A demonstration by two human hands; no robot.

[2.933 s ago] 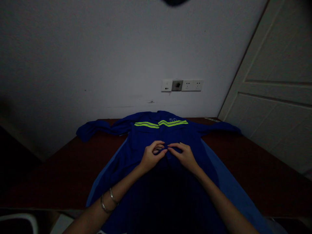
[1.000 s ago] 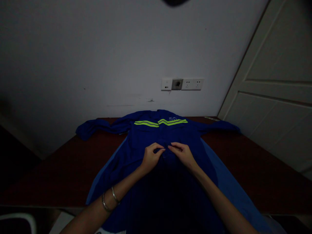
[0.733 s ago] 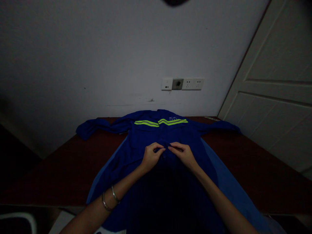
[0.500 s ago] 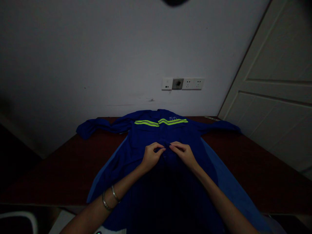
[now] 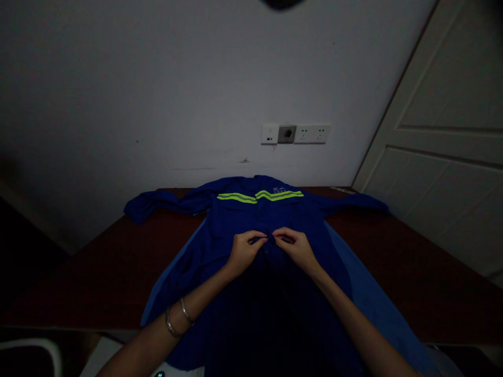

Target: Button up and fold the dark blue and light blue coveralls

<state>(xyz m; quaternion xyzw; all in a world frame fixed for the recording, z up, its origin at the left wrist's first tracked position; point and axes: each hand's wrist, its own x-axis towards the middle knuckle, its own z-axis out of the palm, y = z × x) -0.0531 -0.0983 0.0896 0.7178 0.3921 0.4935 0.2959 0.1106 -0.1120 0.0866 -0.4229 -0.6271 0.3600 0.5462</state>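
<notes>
A dark blue work jacket (image 5: pixel 236 225) lies spread on the table, its sleeves stretched out to both sides and yellow-green reflective strips across the chest. At the middle of its front, my left hand (image 5: pixel 245 250) pinches the cloth between thumb and fingers. My right hand (image 5: pixel 295 247) pinches the jacket front from the other side, its fingertips almost touching those of the left. Whether a button sits between the fingertips is too dark and small to make out. Two silver bangles (image 5: pixel 178 317) circle my left forearm.
Under the jacket is a lighter blue cloth (image 5: pixel 377 303) on the dark red table (image 5: pixel 396 246). Behind stands a grey wall with sockets (image 5: pixel 312 134); a panelled door (image 5: pixel 444 141) is at the right. A white curved frame (image 5: pixel 49 348) shows at lower left.
My right fingertips have come slightly closer to the left ones, narrowing the gap between them. The jacket lies as before.
</notes>
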